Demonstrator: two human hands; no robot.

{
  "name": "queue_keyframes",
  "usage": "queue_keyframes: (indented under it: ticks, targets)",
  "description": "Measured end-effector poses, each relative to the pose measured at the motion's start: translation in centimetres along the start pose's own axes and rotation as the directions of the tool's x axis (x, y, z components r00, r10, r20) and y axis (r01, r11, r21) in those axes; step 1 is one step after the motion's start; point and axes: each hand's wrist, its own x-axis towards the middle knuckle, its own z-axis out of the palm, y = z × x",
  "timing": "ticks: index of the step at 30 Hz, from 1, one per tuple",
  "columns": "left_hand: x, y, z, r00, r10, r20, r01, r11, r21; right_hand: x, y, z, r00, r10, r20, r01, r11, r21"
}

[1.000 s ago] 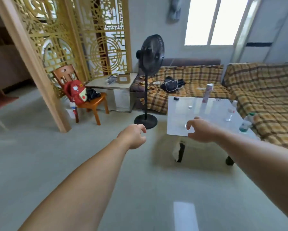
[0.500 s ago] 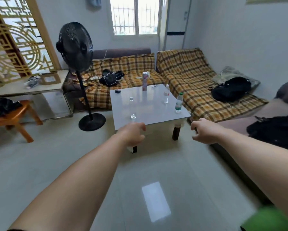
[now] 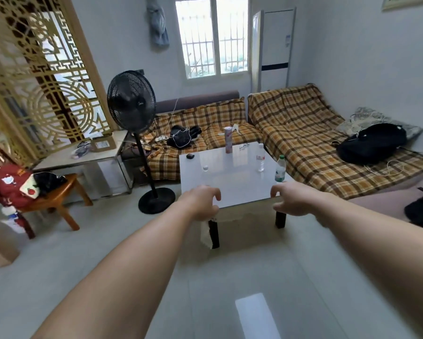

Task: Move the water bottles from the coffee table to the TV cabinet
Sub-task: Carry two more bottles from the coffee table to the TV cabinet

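A white coffee table (image 3: pixel 232 187) stands ahead of me. On its right side are two clear water bottles: one with a green cap (image 3: pixel 280 168) near the right edge, one with a white cap and red label (image 3: pixel 260 157) a little farther back. My left hand (image 3: pixel 202 203) and my right hand (image 3: pixel 291 198) reach out over the table's near edge, fingers curled apart, holding nothing. Neither hand touches a bottle. The TV cabinet is not in view.
A pink tall can (image 3: pixel 228 139), a small dark object (image 3: pixel 189 156), a small cup (image 3: pixel 205 168) and glasses (image 3: pixel 244 146) also sit on the table. A black standing fan (image 3: pixel 132 104) is left of it. Plaid-covered sofas (image 3: pixel 303 133) wrap behind and right. A wooden chair (image 3: pixel 56 194) stands far left.
The view has swung and moved closer to the coffee table. Both hands now reach over its near edge and their fingers have opened a little.
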Motion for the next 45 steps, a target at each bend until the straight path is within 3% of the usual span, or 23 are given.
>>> queue_keyframes:
  ticks: [14, 25, 36, 45]
  targets:
    - [13.8, 0.4, 1.9, 0.999, 0.042, 0.007, -0.042, 0.998, -0.052, 9.8, 6.6, 0.5, 0.996, 0.088, 0.013, -0.088, 0.995, -0.053]
    - [32.8, -5.3, 2.0, 0.994, 0.11, 0.003, -0.109, 0.985, -0.134, 23.7, 10.4, -1.7, 0.948, 0.317, -0.008, -0.317, 0.946, -0.067]
    - [45.4, -5.3, 3.3, 0.971, 0.224, 0.081, -0.212, 0.968, -0.136, 33.0, 14.6, -2.1, 0.934, 0.355, 0.023, -0.353, 0.933, -0.075]
    - [57.4, -4.0, 2.2, 0.959, 0.246, 0.14, -0.247, 0.969, -0.011, 43.1, 21.7, -2.2, 0.942, 0.329, 0.063, -0.331, 0.943, 0.027]
